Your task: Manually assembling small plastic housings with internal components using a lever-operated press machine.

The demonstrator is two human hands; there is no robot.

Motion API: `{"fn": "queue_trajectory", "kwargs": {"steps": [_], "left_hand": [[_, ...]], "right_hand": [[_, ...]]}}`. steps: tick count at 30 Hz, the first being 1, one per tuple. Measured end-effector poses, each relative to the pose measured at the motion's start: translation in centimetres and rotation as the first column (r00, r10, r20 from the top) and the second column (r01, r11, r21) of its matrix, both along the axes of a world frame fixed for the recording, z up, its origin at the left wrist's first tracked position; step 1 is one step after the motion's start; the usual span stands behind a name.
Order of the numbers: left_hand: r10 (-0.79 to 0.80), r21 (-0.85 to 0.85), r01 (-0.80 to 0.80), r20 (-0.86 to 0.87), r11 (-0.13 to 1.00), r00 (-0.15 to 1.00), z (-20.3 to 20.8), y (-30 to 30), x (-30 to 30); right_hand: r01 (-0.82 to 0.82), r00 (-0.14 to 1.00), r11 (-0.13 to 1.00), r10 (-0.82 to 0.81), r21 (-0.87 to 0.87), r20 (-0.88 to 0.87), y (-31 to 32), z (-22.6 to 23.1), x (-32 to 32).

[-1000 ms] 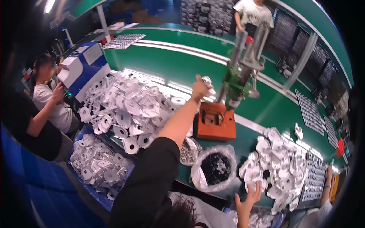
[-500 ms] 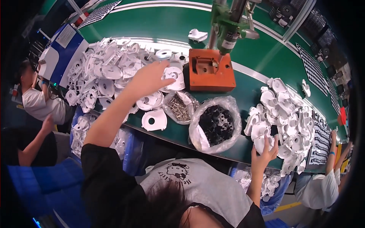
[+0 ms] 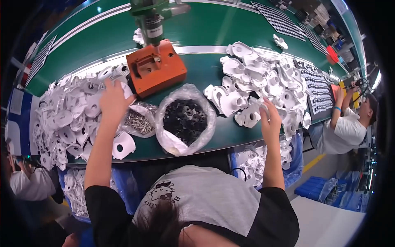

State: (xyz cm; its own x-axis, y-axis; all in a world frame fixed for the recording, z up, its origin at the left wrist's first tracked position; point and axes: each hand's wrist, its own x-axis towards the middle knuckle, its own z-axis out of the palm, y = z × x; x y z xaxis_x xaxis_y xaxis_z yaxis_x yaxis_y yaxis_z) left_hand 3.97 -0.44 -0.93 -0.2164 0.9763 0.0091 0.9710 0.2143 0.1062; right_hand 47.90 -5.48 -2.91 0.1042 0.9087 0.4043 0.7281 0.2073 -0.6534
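Left hand (image 3: 111, 99) fingers closed on a white part (image 3: 125, 88) by the orange jig (image 3: 156, 68), right hand (image 3: 269, 117) clamped on another (image 3: 263, 105) near the table's front edge (likely light, stiff, smooth plastic; grip by the rim).

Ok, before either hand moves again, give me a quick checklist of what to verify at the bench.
1. Left hand on a white part at the left pile's edge: ok.
2. Right hand on a white part at the right pile: ok.
3. Firm grip by either hand: cannot tell.
4. Orange fixture top free of loose parts: ok.
5. Bag of black parts open: ok.
6. Screws within left hand's reach: ok.
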Motion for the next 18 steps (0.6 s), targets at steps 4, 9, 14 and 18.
{"fn": "queue_trajectory", "kwargs": {"steps": [4,9,14,18], "left_hand": [[-0.057,0.208,0.057,-0.005,0.976,0.998,-0.5,-0.5,-1.2],[-0.008,0.245,-0.045,0.211,0.968,0.978,1.5,-1.6,-2.4],[-0.328,0.333,-0.01,0.932,0.943,0.153,1.9,-4.4,2.7],[-0.574,0.573,0.036,0.818,0.819,0.04,0.2,-6.8,8.6]], "right_hand": [[-0.05,0.785,0.988,-0.05,-0.143,-0.617,0.5,2.2,-0.4],[-0.351,0.321,0.929,0.234,0.114,-0.918,2.3,2.9,-3.8],[-0.46,0.312,0.88,0.289,0.122,-0.905,2.9,2.4,-12.5],[-0.627,0.26,0.67,0.661,0.398,-0.704,1.5,2.0,-19.0]]}}
